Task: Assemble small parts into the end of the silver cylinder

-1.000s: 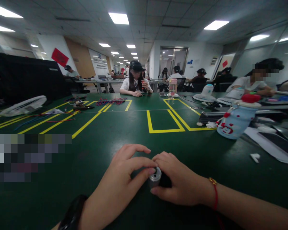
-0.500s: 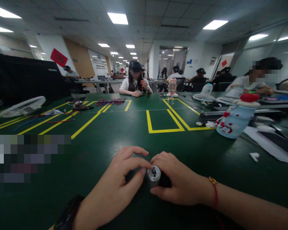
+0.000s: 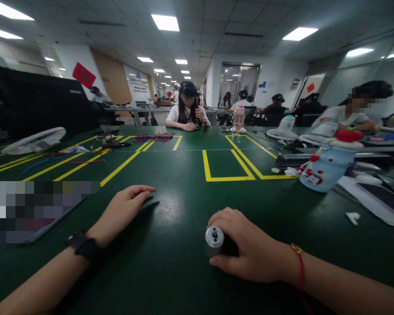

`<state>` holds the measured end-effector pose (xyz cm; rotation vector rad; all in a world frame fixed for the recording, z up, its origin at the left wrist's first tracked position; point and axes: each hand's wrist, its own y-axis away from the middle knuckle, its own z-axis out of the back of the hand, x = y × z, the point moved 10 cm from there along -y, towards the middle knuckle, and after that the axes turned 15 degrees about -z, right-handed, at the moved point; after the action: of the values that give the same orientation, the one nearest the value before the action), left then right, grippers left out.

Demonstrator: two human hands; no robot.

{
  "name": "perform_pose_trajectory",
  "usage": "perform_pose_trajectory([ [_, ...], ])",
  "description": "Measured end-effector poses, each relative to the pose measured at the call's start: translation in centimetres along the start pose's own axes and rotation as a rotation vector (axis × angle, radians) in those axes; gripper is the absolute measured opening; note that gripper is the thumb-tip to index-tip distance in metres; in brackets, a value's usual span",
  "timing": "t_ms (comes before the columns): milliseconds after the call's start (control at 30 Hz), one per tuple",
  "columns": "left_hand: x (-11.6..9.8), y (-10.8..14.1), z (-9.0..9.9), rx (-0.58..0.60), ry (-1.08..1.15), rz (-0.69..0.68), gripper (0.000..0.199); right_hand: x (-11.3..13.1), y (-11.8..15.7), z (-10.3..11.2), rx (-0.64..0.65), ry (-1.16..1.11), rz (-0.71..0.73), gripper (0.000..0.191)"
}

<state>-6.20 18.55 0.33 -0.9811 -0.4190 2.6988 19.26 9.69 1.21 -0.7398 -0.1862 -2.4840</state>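
Note:
A silver cylindrical motor (image 3: 214, 238) stands upright on the green table (image 3: 180, 271), its small shaft pointing up. My right hand (image 3: 246, 245) is wrapped round the motor from the right, thumb at the near side and fingers at the far side. Off to the left, my left hand (image 3: 128, 210) hovers over the table with its thumb and index finger pressed together; whatever may be between the fingertips is too small to make out. A black watch is on my left wrist, a red cord on the right.
Yellow tape (image 3: 230, 179) marks the table. A blue bottle (image 3: 328, 168) and small white pieces (image 3: 352, 217) lie right, wires (image 3: 154, 137) and a white fan (image 3: 34, 141) left. A person (image 3: 187, 109) sits opposite. A blurred flat object is at the left edge.
My left hand has moved away from the motor to the left, and its fingers have come together. My right hand still holds the motor in about the same place.

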Motion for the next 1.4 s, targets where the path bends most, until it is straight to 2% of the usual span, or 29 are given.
perform_pose_trajectory([
  [67, 1.0, 0.0, -0.3, 0.006, 0.002, 0.027, 0.037, 0.0, 0.0, 0.0, 0.006, 0.000, -0.001, 0.036],
  [133, 1.1, 0.1, -0.7, 0.023, 0.008, 0.024, 0.035, 0.0, 0.1, 0.0, 0.010, -0.002, -0.001, 0.035],
  [400, -0.9, 0.1, -1.3, 0.061, 0.018, -0.060, 0.031, 0.2, 0.2, 0.1, 0.004, -0.004, 0.003, 0.036],
  [500, -3.7, 0.7, -1.8, 0.062, 0.037, -0.142, 0.029, 0.2, 0.1, 0.1, -0.008, 0.007, 0.009, 0.036],
  [600, -8.4, 2.0, -3.0, 0.099, 0.099, -0.252, 0.022, 0.2, 0.1, 0.0, -0.020, 0.027, 0.020, 0.036],
  [667, -12.1, 3.1, -4.2, 0.168, 0.210, -0.360, 0.018, 0.3, 0.1, 0.0, -0.029, 0.038, 0.031, 0.036],
  [733, -14.8, 4.1, -5.1, 0.219, 0.289, -0.422, 0.017, 0.3, 0.1, -0.1, -0.037, 0.049, 0.044, 0.035],
  [833, -16.8, 4.7, -5.8, 0.244, 0.335, -0.453, 0.015, 0.4, 0.2, -0.2, -0.051, 0.069, 0.055, 0.032],
  [933, -17.2, 4.6, -6.3, 0.250, 0.361, -0.458, 0.014, 0.3, 0.2, -0.3, -0.057, 0.084, 0.055, 0.031],
  [1033, -17.0, 4.3, -5.9, 0.218, 0.398, -0.458, 0.015, 0.3, 0.1, -0.2, -0.068, 0.084, 0.051, 0.032],
  [1200, -15.0, 3.8, -4.2, 0.150, 0.418, -0.397, 0.012, 0.2, 0.0, -0.1, -0.053, 0.070, 0.038, 0.036],
  [1300, -13.2, 4.3, -5.2, 0.241, 0.356, -0.360, 0.012, 0.3, 0.0, -0.1, -0.043, 0.060, 0.042, 0.038],
  [1400, -12.0, 5.4, -6.9, 0.351, 0.277, -0.388, 0.013, 0.3, 0.1, -0.1, -0.039, 0.052, 0.041, 0.037],
])
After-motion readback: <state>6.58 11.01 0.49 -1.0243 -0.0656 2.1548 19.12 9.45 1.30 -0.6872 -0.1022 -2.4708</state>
